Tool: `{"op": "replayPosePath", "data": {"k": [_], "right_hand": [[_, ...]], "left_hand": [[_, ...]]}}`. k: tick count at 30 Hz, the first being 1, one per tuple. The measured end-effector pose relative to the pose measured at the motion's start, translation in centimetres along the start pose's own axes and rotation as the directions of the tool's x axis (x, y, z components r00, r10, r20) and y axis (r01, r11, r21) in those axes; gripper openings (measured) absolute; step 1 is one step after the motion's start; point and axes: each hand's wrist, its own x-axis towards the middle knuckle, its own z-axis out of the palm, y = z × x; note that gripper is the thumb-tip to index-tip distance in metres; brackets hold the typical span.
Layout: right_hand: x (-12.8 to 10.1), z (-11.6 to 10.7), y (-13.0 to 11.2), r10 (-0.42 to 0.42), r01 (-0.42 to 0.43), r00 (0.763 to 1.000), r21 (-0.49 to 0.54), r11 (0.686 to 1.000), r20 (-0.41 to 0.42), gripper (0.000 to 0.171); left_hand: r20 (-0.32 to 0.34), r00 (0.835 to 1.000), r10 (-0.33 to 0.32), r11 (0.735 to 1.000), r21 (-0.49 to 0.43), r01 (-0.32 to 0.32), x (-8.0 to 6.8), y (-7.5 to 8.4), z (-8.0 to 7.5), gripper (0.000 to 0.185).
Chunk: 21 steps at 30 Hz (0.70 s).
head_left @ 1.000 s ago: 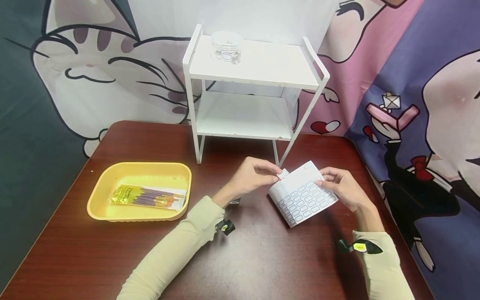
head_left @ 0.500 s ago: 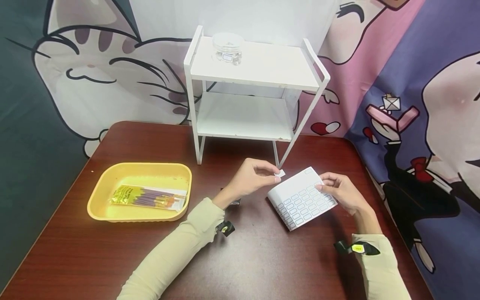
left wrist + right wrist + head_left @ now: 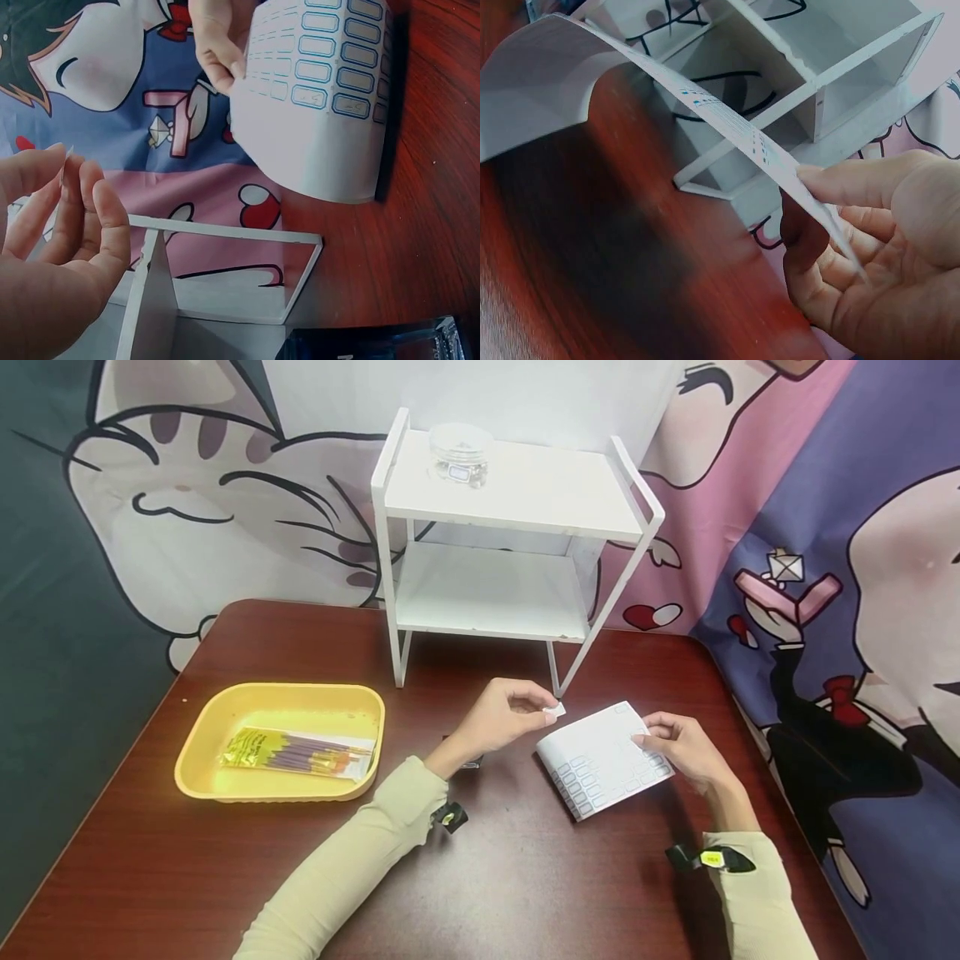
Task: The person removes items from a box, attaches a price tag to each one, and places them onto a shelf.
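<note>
A label (image 3: 558,710) has been peeled off the sheet (image 3: 600,758) and drawn clear of it, so it is judged ready for application. It is pinched between thumb and fingertips of the left hand (image 3: 501,720), above the bench (image 3: 225,877) centre. The sheet, lowered toward the bench, is gripped at its right edge by the right hand (image 3: 682,750).

Small white peeled label (image 3: 558,710) just beside curled blue-outlined label sheet (image 3: 600,758) on table.

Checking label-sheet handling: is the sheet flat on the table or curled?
Curled. The label sheet bends over at its left edge while the right hand pinches its other side; the right wrist view shows the arch.
</note>
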Motion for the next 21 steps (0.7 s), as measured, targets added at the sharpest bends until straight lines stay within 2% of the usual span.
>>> {"op": "replayPosePath", "data": {"k": [2, 9, 13, 16, 21], "right_hand": [[-0.1, -0.1, 0.2, 0.011, -0.012, 0.999, -0.042, 0.999, -0.034, 0.034], [-0.6, -0.8, 0.8, 0.077, -0.106, 0.984, -0.178, 0.978, -0.16, 0.032], [-0.8, -0.9, 1.4, 0.086, -0.143, 0.973, -0.266, 0.953, -0.214, 0.024], [-0.9, -0.9, 2.0, 0.053, -0.16, 0.961, -0.392, 0.906, -0.271, 0.019], [-1.4, -0.8, 3.2, 0.018, -0.235, 0.936, -0.585, 0.776, -0.353, 0.022]], "left_hand": [[0.009, 1.0, -0.001, 1.0, 0.021, 0.001, -0.2, 0.5, -0.1, 0.017], [0.002, 1.0, -0.005, 0.996, 0.086, 0.005, 0.5, -1.8, -0.4, 0.022], [0.004, 1.0, 0.006, 0.996, 0.09, -0.006, 0.5, -2.2, -0.7, 0.023], [0.008, 1.0, -0.007, 0.996, 0.083, 0.007, 0.3, -2.3, -1.0, 0.023], [0.0, 0.999, -0.045, 0.994, 0.1, 0.045, -0.1, -2.4, -1.6, 0.024]]}}
